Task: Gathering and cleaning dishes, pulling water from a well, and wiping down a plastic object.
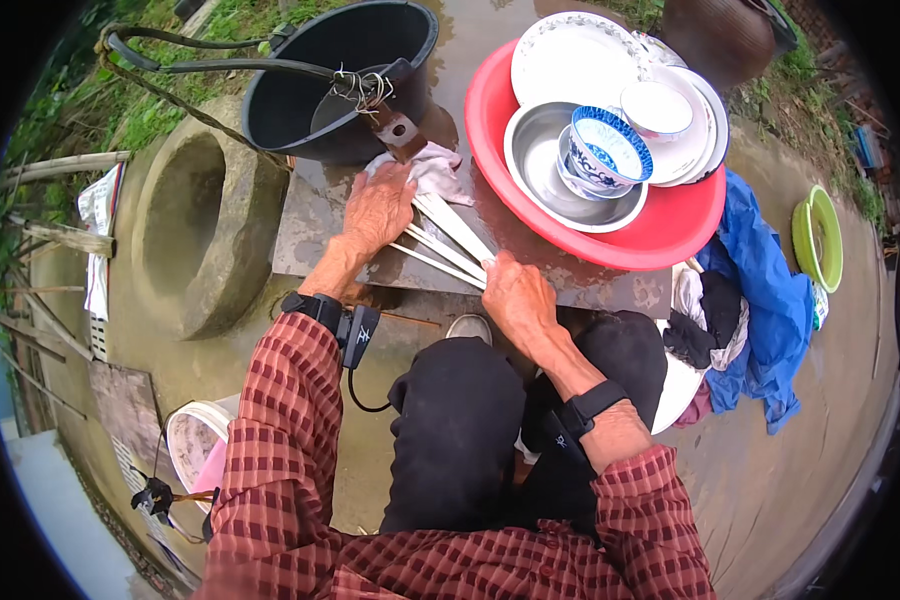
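A bundle of white chopsticks (450, 234) lies slantwise over a wet stone slab (330, 247). The near ends are gripped in my right hand (521, 296) at the slab's front edge. My left hand (379, 206) holds a pale pink cloth (442, 172) at the far ends, its fingertips partly hidden in the folds. To the right, a red plastic basin (690, 232) carries a steel bowl (525, 161), white plates (570, 56), a blue-patterned porcelain bowl (607, 146) and a small white bowl (656, 109).
A black bucket (270, 112) with a rope-tied handle stands behind my left hand. Left of the slab sits a hollow stone mortar (232, 247). A white pail (195, 435) is low left. Blue cloth (757, 300) hangs at right, near a green basin (825, 240). A brown jar (709, 37) stands behind.
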The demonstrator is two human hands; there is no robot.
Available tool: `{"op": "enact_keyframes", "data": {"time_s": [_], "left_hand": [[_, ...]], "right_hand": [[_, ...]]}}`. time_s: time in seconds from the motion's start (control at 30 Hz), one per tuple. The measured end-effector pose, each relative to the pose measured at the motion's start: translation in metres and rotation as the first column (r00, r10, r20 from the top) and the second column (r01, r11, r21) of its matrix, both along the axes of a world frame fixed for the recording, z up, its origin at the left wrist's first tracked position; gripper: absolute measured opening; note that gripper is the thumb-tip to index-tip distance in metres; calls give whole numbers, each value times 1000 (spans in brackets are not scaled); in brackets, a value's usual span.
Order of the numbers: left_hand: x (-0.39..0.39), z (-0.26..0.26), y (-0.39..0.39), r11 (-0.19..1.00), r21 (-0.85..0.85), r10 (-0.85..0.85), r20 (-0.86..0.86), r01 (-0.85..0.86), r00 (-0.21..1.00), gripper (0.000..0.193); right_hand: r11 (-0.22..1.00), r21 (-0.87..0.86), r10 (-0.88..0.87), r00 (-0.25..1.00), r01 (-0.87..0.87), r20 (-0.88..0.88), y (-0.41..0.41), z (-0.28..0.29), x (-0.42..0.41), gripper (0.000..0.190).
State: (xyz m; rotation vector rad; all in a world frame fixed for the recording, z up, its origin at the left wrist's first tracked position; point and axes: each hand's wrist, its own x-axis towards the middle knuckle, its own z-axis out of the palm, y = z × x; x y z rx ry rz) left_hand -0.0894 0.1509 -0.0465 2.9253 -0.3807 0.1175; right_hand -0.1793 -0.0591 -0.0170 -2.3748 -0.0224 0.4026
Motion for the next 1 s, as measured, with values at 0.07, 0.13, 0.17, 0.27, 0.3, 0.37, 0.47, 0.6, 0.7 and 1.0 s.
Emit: {"op": "enact_keyframes", "data": {"time_s": [0.07,0.13,0.17,0.27,0.3,0.37,0.47,0.6,0.7,1.0], "left_hand": [[3,3,11,978,-170,102,-130,-124,986,37],[-12,5,5,947,-285,169,50,-148,984,37],[-26,6,3,904,-398,256,218,-154,942,37],[-79,30,-33,620,-538,383,-428,-571,819,40],[-91,35,-45,415,-529,143,-766,-740,627,52],[-96,34,-51,290,-430,-15,-895,-855,445,58],[-85,30,-58,124,-546,-154,-836,-829,527,59],[-63,9,-69,-276,-472,-266,-799,-837,539,22],[-67,7,-61,-283,-490,-470,-679,-825,564,25],[-73,1,-47,-313,-520,-655,-488,-795,577,48]], "right_hand": [[1000,0,10,1000,-10,13,3,2,-5,26],[999,-47,21,998,-18,51,0,3,-3,26],[999,-43,22,998,-19,52,0,2,-3,26],[998,-69,5,997,0,76,-3,-2,-5,25],[998,-65,2,996,3,86,-4,-3,-5,25],[998,-56,15,995,-9,101,2,1,-6,25],[991,-60,119,992,-116,52,6,5,-13,25],[985,128,94,982,-115,162,6,-9,-14,25],[921,383,-27,993,71,-118,0,-1,-8,26],[442,682,261,644,583,-719,-7,-5,-3,23]]}}
